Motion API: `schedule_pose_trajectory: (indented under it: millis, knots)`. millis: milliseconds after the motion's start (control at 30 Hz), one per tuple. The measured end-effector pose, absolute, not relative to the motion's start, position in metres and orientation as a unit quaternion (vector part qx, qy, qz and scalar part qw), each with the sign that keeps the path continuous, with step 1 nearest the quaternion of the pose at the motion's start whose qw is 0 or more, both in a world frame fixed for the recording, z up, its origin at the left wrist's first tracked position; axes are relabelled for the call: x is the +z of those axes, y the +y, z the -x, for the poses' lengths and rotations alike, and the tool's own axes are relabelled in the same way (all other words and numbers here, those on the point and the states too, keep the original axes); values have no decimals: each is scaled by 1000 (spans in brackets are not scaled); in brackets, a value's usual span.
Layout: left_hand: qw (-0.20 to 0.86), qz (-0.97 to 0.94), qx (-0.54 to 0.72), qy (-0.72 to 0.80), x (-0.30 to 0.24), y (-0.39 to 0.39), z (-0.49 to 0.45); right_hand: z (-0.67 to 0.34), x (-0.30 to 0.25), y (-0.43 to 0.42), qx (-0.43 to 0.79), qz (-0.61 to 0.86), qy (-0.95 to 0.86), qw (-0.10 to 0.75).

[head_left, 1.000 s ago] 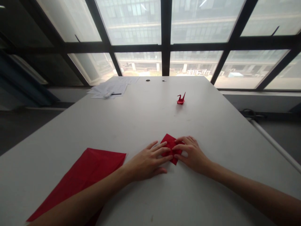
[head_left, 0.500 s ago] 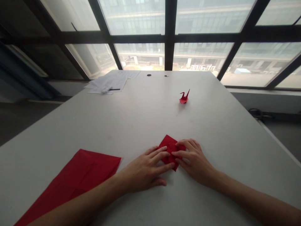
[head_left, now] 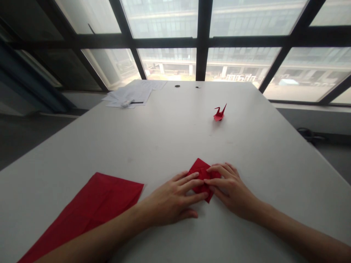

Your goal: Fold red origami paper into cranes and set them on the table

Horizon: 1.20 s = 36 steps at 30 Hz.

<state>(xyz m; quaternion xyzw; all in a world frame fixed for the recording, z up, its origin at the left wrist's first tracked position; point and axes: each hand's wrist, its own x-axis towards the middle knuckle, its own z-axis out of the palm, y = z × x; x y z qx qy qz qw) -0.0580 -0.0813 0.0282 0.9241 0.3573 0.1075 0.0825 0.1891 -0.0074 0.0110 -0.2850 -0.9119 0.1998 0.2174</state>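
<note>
A small folded piece of red paper lies flat on the white table in front of me. My left hand rests on its left side, fingers stretched out and pressing down. My right hand lies on its right side, fingertips pressing the paper near the middle. The two hands almost meet over the paper, and part of it is hidden under the fingers. A finished red paper crane stands farther back on the table, out of reach of both hands.
A large flat sheet of red paper lies at the near left, partly under my left forearm. A stack of white papers with a pen sits at the far left corner. Two small round holes mark the far edge, with windows behind.
Both hands stay pressed on the folded red paper, with only slight shifts of the fingers. The view has tilted a little.
</note>
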Motion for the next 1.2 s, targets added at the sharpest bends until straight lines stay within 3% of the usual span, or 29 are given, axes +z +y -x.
schedule_pose_trajectory:
  millis: [700,900,1200]
  knots:
    - [81,-922,127,357,28,-81,57,-195,17,-7,211,272,-920,185]
    - [82,-921,136,355,30,-81,56,-196,12,-5,210,305,-895,247]
    - [81,-923,122,355,29,-80,55,-187,12,-5,148,291,-930,167]
